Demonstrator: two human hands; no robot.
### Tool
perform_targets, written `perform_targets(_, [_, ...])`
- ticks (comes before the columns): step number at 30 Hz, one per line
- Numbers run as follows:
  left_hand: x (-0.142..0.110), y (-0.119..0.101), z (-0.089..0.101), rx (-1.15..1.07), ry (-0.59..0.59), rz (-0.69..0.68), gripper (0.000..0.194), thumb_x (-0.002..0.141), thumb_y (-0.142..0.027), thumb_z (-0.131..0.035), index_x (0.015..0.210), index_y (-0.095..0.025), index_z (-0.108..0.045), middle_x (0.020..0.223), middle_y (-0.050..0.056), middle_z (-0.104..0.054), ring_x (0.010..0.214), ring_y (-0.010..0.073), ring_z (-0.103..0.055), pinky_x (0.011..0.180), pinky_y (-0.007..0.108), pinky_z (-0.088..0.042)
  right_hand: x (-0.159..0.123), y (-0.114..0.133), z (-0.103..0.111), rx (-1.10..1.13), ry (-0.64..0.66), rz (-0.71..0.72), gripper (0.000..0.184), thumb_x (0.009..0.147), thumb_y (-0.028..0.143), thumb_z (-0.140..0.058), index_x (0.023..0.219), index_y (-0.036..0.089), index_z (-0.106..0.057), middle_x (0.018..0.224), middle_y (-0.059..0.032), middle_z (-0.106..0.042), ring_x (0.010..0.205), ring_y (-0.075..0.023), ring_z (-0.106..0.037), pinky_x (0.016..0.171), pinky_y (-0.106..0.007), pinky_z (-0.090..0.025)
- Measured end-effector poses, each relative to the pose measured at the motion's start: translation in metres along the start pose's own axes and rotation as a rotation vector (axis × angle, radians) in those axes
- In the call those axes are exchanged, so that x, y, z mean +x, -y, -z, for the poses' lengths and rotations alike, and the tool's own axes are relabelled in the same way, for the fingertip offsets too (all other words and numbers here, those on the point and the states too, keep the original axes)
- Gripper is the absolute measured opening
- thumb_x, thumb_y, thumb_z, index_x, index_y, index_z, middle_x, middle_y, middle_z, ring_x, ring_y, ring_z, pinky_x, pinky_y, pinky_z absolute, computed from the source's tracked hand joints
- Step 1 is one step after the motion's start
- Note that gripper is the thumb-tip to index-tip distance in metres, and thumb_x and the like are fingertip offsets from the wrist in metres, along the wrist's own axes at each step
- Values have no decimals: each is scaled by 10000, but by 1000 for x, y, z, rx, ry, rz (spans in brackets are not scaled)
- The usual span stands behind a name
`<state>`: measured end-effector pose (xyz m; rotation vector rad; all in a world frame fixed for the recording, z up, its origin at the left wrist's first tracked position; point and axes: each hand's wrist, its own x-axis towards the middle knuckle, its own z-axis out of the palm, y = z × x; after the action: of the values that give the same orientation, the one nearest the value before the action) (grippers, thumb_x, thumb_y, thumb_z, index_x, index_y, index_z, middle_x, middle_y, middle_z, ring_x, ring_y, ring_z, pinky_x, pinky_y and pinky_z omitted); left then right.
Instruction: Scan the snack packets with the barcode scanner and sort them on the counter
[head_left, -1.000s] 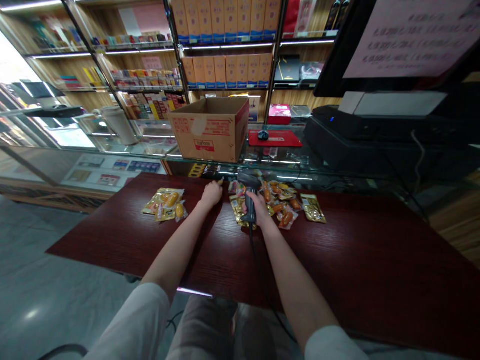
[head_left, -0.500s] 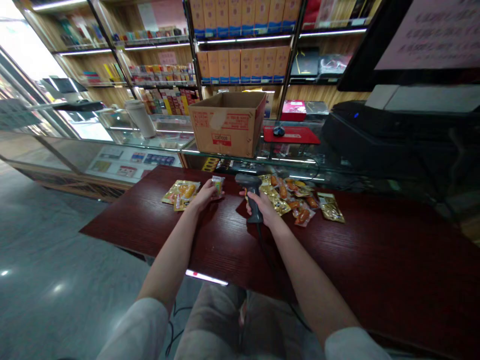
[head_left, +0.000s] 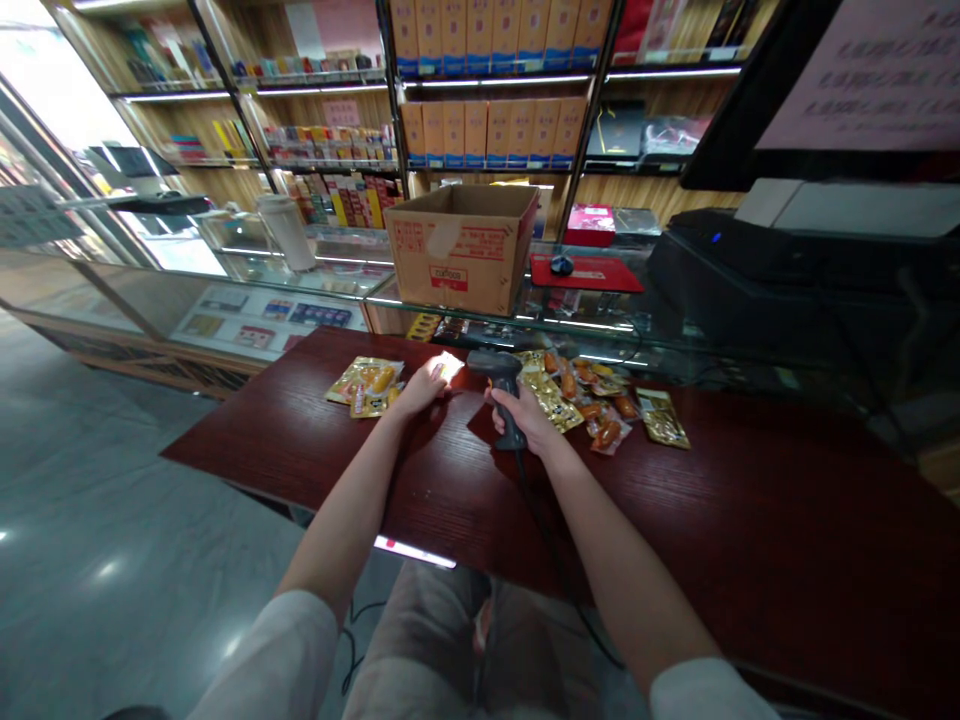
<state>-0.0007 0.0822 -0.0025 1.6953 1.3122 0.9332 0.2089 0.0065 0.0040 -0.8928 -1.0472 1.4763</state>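
A left hand (head_left: 421, 388) pinches a small packet (head_left: 448, 367) in its fingertips, just left of the scanner (head_left: 496, 366), whose head faces it; bright light washes out the wrapper. A right hand (head_left: 529, 415) wraps the scanner's handle, though glare and distance leave it unclear whether the trigger is pressed. Scanning looks to be midway: one packet is lit and raised above the bench (head_left: 450, 490). Farther left of the scanner lies a small overlapping group of gold and clear packets (head_left: 367, 380). Immediately right of the scanner spreads a larger heap of gold packets and sausage-like pieces in clear wrap (head_left: 555, 405), with a lone gold packet (head_left: 661, 418) apart at its right. Which of these have been read, and how many are left, cannot be told.

The packets in the heap overlap, which would likely hide some labels, while the cable (head_left: 526, 495) trails from the scanner toward the bench's near edge. Beyond the scanner, an open cardboard box (head_left: 454, 260) stands on a glass display case (head_left: 352, 288), well out of the hands' way, its contents unseen. A mouse (head_left: 561, 265) on a red mat (head_left: 611, 275) sits beyond and right of the scanner, a pale cup (head_left: 289, 235) beyond and left.
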Motion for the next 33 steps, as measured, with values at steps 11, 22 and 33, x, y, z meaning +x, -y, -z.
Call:
perform_targets(11, [-26, -12, 13, 1043, -378, 166, 520, 924, -161, -387, 1349, -194, -684, 1344, 241, -592, 1251, 433, -526, 1022, 592, -364, -10, 34, 30, -71, -64, -28, 402, 726, 489, -748, 961, 214, -571, 501, 76, -528, 390, -101, -456, 383, -223, -354])
perform_targets(22, [0, -18, -26, 977, -279, -62, 470, 980, -349, -448, 1339, -110, -636, 1448, 244, -559, 1441, 395, -406, 1228, 627, -128, -18, 56, 82, -140, -204, -39, 445, 689, 535, -768, 942, 219, -583, 482, 65, -501, 424, -115, -439, 432, -244, -357])
perform_targets(33, [56, -52, -106, 636, 13, 36, 563, 855, -557, -655, 1262, -169, -637, 1395, 198, -567, 1302, 395, -522, 1045, 517, -432, -16, 50, 89, -133, -207, -26, 429, 699, 534, -762, 940, 221, -596, 488, 67, -512, 421, -117, -445, 433, -248, -360])
